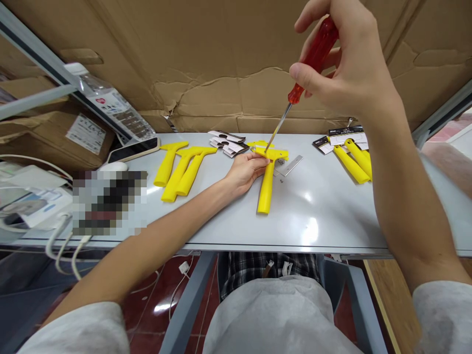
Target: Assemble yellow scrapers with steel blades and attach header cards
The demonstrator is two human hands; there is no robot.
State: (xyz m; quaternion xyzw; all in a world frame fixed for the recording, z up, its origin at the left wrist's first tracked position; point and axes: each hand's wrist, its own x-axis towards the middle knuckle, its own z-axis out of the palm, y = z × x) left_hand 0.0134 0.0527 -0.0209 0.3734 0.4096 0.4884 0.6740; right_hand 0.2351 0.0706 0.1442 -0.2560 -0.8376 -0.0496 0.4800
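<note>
My right hand (346, 64) is closed around the red handle of a screwdriver (313, 59), raised above the table. The screwdriver's shaft slants down to the left, and its tip meets the head of a yellow scraper (266, 189) lying on the table. The fingers of my left hand (246, 172) are closed on the left end of that scraper's head. Just right of the head lie a flat metal blade (292, 165) and small bits (281, 181), perhaps screws. Another yellow piece (261, 144) shows partly behind the head.
Three yellow scraper handles (184, 172) lie left of my hand. Packaging cards (229, 142) are at the back, and more yellow scrapers (352, 164) with black-and-white cards (346, 135) lie right. A phone (134, 149), a bottle (110, 101) and cables (61, 241) are left; cardboard (206, 59) stands behind.
</note>
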